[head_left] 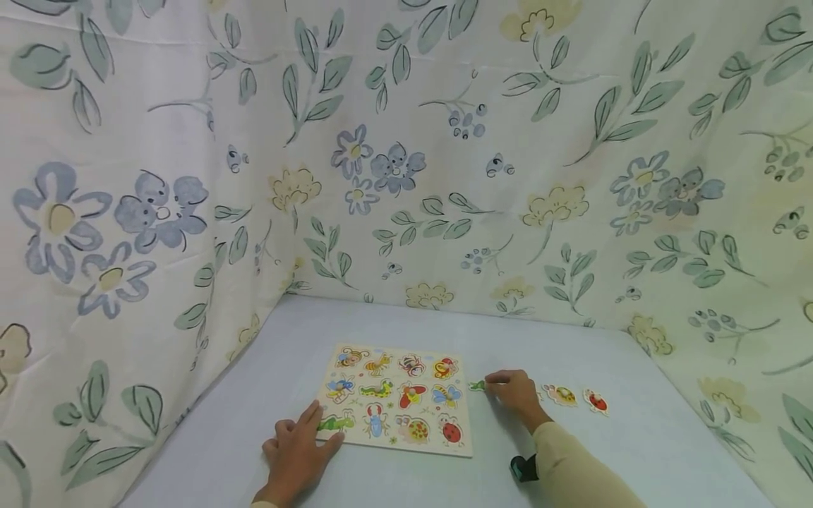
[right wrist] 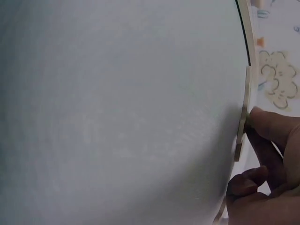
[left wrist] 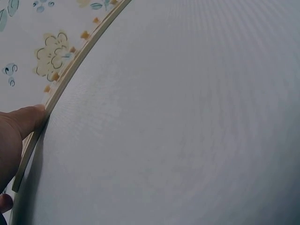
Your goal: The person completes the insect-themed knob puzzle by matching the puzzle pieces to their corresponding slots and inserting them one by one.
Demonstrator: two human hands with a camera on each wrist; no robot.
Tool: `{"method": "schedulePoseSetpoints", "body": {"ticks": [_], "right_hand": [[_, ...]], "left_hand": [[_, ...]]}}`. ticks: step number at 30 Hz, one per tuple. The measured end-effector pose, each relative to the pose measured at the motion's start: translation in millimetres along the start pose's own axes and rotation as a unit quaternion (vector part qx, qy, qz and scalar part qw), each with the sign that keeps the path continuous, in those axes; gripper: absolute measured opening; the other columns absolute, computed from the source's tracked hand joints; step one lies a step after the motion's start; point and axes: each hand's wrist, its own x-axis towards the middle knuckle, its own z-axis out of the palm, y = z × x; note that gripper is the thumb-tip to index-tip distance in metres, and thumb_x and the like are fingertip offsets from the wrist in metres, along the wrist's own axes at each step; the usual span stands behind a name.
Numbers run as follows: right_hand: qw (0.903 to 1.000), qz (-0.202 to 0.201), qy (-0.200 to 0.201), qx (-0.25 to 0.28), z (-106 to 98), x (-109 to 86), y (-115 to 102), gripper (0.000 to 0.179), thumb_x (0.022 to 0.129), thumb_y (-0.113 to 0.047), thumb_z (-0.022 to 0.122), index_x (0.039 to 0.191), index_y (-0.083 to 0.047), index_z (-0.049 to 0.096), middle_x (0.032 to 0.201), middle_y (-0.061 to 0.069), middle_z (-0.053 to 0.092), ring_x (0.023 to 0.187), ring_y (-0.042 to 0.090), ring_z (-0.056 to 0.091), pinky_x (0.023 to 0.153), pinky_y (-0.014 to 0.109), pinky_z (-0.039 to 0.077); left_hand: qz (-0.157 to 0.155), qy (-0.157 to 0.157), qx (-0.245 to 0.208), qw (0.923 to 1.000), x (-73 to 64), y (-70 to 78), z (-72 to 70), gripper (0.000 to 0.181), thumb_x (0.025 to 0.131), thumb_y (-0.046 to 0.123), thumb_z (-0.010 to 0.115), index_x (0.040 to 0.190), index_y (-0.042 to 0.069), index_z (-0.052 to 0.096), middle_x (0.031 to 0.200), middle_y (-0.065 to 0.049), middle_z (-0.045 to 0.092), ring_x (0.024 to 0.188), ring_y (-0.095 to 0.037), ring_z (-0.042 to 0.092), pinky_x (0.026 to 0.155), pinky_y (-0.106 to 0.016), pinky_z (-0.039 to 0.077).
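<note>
A pale wooden peg puzzle board [head_left: 466, 441] with coloured insect pictures lies flat on the table. My left hand [head_left: 297, 448] rests at its near left corner, thumb on the front edge and index finger along the left edge. In the left wrist view, the thumb [left wrist: 33, 116] touches the board's edge. Just right of the board, my right hand [head_left: 516, 395] pinches a green insect puzzle piece [head_left: 476, 386] between thumb and fingertips. From the right wrist view, that thin piece [right wrist: 244, 101] appears edge-on beside the board; its face is hidden there.
Right of my right hand lie a yellow spotted snail-like piece [head_left: 560, 395] and a red ladybird piece [head_left: 595, 401]; another piece is partly hidden by the hand. A black object [head_left: 522, 468] is at my right wrist. Floral curtains [head_left: 406, 233] surround the white table [head_left: 406, 487].
</note>
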Motion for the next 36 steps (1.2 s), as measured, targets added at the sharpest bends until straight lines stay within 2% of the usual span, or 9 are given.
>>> {"method": "schedulePoseSetpoints", "body": {"ticks": [6, 9, 14, 26, 30, 33, 36], "right_hand": [[0.9990, -0.023, 0.026, -0.027, 1, -0.4, 0, 0.009, 0.083, -0.011, 0.072, 0.090, -0.008, 0.077, 0.097, 0.009, 0.070, 0.091, 0.026, 0.060, 0.073, 0.041, 0.048], [0.9982, -0.034, 0.037, -0.033, 0, -1.8, -1, 0.008, 0.083, -0.011, 0.073, 0.089, -0.009, 0.077, 0.096, 0.008, 0.070, 0.091, 0.026, 0.060, 0.074, 0.043, 0.047], [0.9978, -0.050, 0.026, -0.036, -1, -2.6, -3, 0.008, 0.083, -0.010, 0.072, 0.089, -0.008, 0.077, 0.097, 0.010, 0.070, 0.094, 0.030, 0.060, 0.077, 0.047, 0.046], [0.9982, -0.046, 0.006, -0.039, 7, 0.0, 3, 0.007, 0.083, -0.011, 0.073, 0.089, -0.008, 0.076, 0.093, 0.007, 0.070, 0.085, 0.024, 0.060, 0.070, 0.041, 0.049], [0.9957, -0.071, 0.035, -0.047, 5, -2.5, 4, 0.008, 0.083, -0.011, 0.072, 0.090, -0.009, 0.077, 0.095, 0.008, 0.070, 0.089, 0.026, 0.060, 0.075, 0.046, 0.048], [0.9929, -0.097, 0.058, -0.038, 2, -5.8, 0, 0.010, 0.084, -0.013, 0.071, 0.091, -0.010, 0.077, 0.093, 0.005, 0.069, 0.084, 0.024, 0.057, 0.071, 0.042, 0.045], [0.9909, -0.116, 0.066, -0.013, -2, -10.5, -14, 0.011, 0.085, -0.015, 0.071, 0.094, -0.011, 0.078, 0.081, 0.002, 0.064, 0.075, 0.021, 0.048, 0.061, 0.037, 0.038]], "left_hand": [[0.005, -0.002, 0.000, 1.0000, -1.3, -1.2, 0.5, 0.079, 0.080, 0.051, 0.073, 0.137, 0.001, 0.052, 0.145, -0.015, 0.043, 0.100, -0.038, 0.038, 0.079, -0.057, 0.026], [0.011, -0.005, -0.003, 0.9999, -2.0, -2.7, 0.7, 0.079, 0.080, 0.051, 0.073, 0.137, 0.001, 0.052, 0.145, -0.014, 0.043, 0.101, -0.037, 0.037, 0.078, -0.056, 0.026], [0.012, 0.000, -0.008, 0.9999, -1.2, -3.4, 0.6, 0.079, 0.080, 0.053, 0.072, 0.136, 0.000, 0.053, 0.145, -0.014, 0.043, 0.101, -0.036, 0.037, 0.077, -0.055, 0.025], [-0.006, -0.006, -0.008, 0.9999, -2.5, -4.0, 0.1, 0.080, 0.078, 0.052, 0.074, 0.135, 0.001, 0.054, 0.144, -0.015, 0.045, 0.100, -0.035, 0.038, 0.077, -0.054, 0.026], [-0.003, -0.008, -0.009, 0.9999, -3.0, -4.8, 0.9, 0.079, 0.078, 0.052, 0.073, 0.136, 0.002, 0.053, 0.145, -0.014, 0.044, 0.100, -0.035, 0.038, 0.078, -0.055, 0.025], [0.001, -0.009, -0.010, 0.9999, -3.1, -4.6, 0.7, 0.079, 0.078, 0.053, 0.073, 0.136, 0.002, 0.053, 0.145, -0.014, 0.043, 0.099, -0.035, 0.038, 0.077, -0.055, 0.025], [0.003, -0.002, -0.010, 0.9999, -1.1, -2.9, -0.8, 0.079, 0.078, 0.053, 0.073, 0.135, 0.002, 0.054, 0.144, -0.013, 0.044, 0.099, -0.035, 0.037, 0.077, -0.055, 0.025]]}}
